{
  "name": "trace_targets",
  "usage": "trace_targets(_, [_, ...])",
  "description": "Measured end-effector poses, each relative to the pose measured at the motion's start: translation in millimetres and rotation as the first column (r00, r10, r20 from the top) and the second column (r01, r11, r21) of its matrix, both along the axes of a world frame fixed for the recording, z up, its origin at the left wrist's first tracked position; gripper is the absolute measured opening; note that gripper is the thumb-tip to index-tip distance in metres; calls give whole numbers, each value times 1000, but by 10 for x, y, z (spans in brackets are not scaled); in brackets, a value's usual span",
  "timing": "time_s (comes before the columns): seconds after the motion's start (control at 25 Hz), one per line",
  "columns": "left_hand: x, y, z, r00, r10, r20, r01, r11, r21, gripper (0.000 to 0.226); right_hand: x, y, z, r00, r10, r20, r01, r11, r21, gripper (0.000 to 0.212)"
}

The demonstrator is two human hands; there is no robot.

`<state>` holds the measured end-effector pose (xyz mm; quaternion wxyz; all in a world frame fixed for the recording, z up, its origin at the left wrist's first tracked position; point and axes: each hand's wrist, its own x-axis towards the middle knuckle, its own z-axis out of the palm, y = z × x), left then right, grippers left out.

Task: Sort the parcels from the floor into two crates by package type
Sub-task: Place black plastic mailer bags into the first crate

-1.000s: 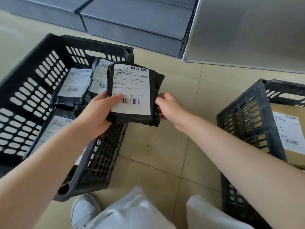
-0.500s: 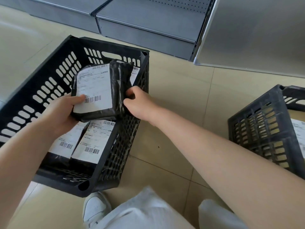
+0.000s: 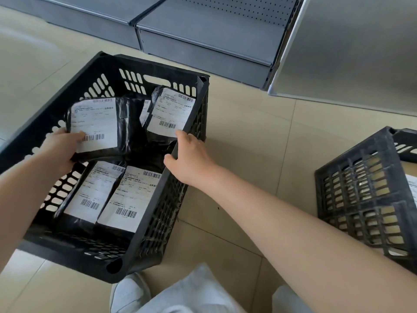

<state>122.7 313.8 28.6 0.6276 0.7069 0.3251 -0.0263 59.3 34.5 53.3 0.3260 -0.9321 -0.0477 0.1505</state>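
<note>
Parcels in black plastic bags lie inside the black crate [image 3: 194, 116] on the floor. The left hand [image 3: 61, 150] holds one black parcel [image 3: 101, 127] over the crate, thumb pressed on its white label beside a barcode; its other fingers are hidden under the bag. The right hand [image 3: 191, 157] rests on the crate's right rim, fingers loose and a little apart. Three more parcels show labels with barcodes; the small print is too blurry to read. Right of this crate stands a second crate [image 3: 365, 199].
</note>
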Motion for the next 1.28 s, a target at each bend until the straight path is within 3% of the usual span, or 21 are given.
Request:
trace_targets(0.16, [394, 92, -134, 999, -37, -6, 38, 985, 166, 42, -10, 19, -32, 1000, 19, 21, -18, 999, -39, 56])
trace_targets(0.32, [652, -98, -208, 997, -61, -55, 75, 954, 291, 41, -44, 65, -115, 995, 15, 96, -9, 998, -66, 61])
trace_targets(0.44, [831, -309, -321, 1000, -14, 23, 6, 945, 327, 41, -58, 69, -148, 993, 25, 118, -14, 995, -96, 68])
trace_targets(0.56, [830, -403, -349, 999, -7, 43, -16, 856, 517, 55, -63, 41, -142, 992, 40, 118, -27, 994, -105, 69])
trace_targets(0.68, [795, -413, -459, 989, -144, -27, 124, 721, 682, 55, -76, 48, -141, 993, 37, 114, -26, 995, -96, 69])
trace_targets(0.8, [783, -454, -501, 940, -307, -145, 325, 690, 646, 67, -74, 56, -169, 991, 26, 133, -15, 996, -86, 69])
trace_targets(0.92, [758, -524, -524, 855, -458, -245, 493, 568, 659, 82, -79, 45, -196, 988, 13, 155, -3, 998, -61, 69])
trace_targets(1.16, [788, -657, -541, 850, -401, -341, 508, 456, 731, 79, -90, 32, -247, 984, -13, 180, 14, 1000, -5, 69])
trace_targets(1.28, [797, -704, -531, 870, -392, -298, 458, 424, 781, 82, -75, 8, -258, 985, -43, 169, 35, 998, 50, 64])
